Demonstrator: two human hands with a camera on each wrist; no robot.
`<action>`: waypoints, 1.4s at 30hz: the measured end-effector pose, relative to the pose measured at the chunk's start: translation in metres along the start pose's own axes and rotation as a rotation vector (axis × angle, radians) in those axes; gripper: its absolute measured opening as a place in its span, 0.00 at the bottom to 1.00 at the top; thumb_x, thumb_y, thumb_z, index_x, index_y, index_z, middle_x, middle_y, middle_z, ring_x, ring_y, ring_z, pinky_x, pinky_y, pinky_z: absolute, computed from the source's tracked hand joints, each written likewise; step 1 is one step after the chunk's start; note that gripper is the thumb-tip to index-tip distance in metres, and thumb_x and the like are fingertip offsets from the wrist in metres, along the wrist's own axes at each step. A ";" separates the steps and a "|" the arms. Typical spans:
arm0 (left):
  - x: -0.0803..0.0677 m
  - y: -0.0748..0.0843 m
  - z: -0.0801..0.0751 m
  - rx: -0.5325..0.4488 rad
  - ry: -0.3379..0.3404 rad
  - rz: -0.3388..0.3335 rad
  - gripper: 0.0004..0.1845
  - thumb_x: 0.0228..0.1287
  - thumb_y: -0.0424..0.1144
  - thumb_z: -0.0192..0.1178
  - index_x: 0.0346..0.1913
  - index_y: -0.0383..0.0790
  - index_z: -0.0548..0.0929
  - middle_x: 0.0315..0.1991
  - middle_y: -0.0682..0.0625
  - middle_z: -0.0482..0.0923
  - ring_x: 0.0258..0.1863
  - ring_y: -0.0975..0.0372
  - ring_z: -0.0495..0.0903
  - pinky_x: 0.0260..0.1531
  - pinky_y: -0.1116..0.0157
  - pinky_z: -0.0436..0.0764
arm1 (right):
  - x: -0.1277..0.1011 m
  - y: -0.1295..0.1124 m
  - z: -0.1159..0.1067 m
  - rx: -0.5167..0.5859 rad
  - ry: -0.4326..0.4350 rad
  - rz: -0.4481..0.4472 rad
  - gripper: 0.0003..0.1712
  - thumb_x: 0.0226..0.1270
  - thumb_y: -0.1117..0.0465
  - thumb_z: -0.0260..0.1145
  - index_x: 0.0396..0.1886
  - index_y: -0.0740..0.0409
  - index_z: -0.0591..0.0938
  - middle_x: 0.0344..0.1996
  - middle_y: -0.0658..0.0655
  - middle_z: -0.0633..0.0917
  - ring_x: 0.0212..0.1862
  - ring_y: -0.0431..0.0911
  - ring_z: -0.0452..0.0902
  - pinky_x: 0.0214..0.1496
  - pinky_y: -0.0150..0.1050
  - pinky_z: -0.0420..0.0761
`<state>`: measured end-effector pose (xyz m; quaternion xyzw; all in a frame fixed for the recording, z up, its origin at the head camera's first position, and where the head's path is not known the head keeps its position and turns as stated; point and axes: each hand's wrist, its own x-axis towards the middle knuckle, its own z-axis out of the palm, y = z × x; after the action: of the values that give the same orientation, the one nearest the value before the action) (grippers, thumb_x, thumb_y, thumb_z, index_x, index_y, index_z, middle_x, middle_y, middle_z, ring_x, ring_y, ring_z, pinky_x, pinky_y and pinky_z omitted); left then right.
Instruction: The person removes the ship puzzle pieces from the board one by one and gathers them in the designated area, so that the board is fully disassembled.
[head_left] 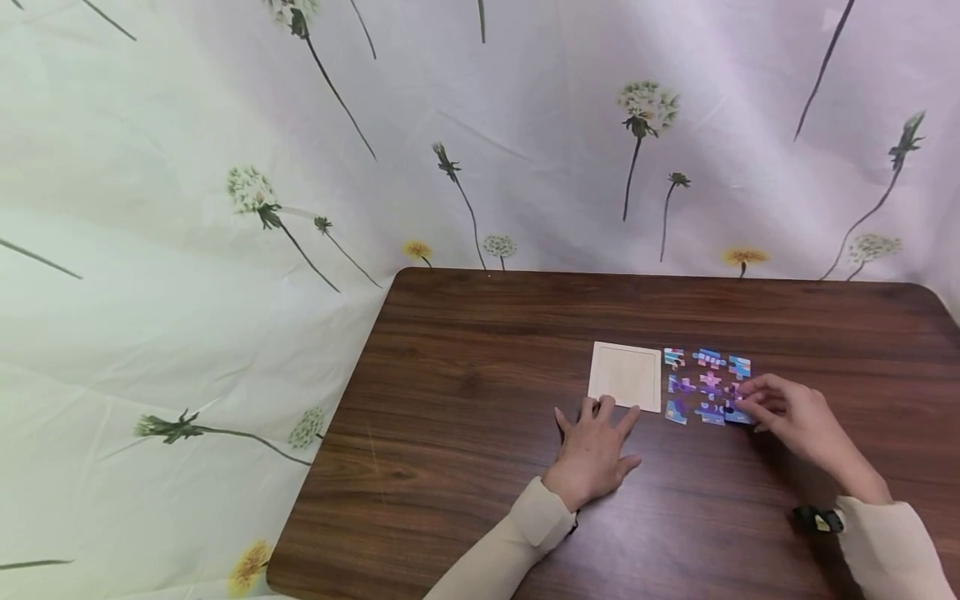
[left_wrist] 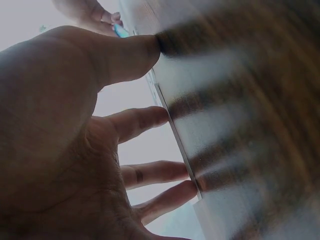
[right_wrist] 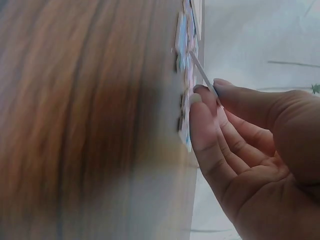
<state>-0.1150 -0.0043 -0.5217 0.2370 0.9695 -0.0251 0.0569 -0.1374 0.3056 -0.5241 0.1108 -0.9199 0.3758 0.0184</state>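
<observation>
A pale square puzzle tray (head_left: 630, 375) lies flat on the table. My left hand (head_left: 592, 454) has its fingers spread, with the fingertips touching the tray's near edge; in the left wrist view they line up along that thin edge (left_wrist: 177, 137). To the tray's right, several jigsaw pieces (head_left: 709, 382) in purple, pink and blue lie in loose rows. Over the right end of those rows, my right hand (head_left: 806, 421) pinches one puzzle piece (right_wrist: 202, 75) between thumb and fingers. That piece is seen edge-on and tilted in the right wrist view, so its picture is hidden there.
The brown wooden table (head_left: 450, 375) has rounded corners and stretches away to the left of the tray. A white cloth (head_left: 525, 167) printed with dandelions hangs behind it and along the left side. A dark band (head_left: 819, 520) circles the right wrist.
</observation>
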 end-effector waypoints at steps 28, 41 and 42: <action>0.000 0.000 -0.001 -0.004 -0.011 -0.010 0.38 0.70 0.68 0.58 0.80 0.68 0.63 0.71 0.53 0.68 0.70 0.54 0.68 0.61 0.32 0.76 | -0.006 0.012 -0.004 -0.114 -0.003 0.043 0.09 0.66 0.64 0.75 0.42 0.62 0.86 0.28 0.51 0.86 0.29 0.23 0.76 0.27 0.28 0.78; -0.001 0.000 -0.002 0.001 -0.018 -0.007 0.38 0.71 0.68 0.58 0.80 0.68 0.63 0.71 0.53 0.68 0.70 0.55 0.68 0.61 0.32 0.77 | -0.008 0.012 -0.002 -0.152 0.015 0.073 0.09 0.62 0.62 0.79 0.35 0.61 0.86 0.27 0.51 0.86 0.28 0.23 0.75 0.28 0.28 0.78; -0.001 0.000 -0.002 0.000 -0.018 -0.008 0.38 0.71 0.68 0.58 0.80 0.68 0.63 0.71 0.53 0.68 0.70 0.55 0.68 0.61 0.32 0.77 | -0.008 0.012 -0.001 -0.151 0.014 0.073 0.10 0.62 0.62 0.79 0.35 0.61 0.86 0.27 0.51 0.86 0.28 0.23 0.75 0.28 0.28 0.78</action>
<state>-0.1145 -0.0042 -0.5199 0.2328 0.9699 -0.0275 0.0656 -0.1325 0.3165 -0.5323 0.0728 -0.9489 0.3064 0.0197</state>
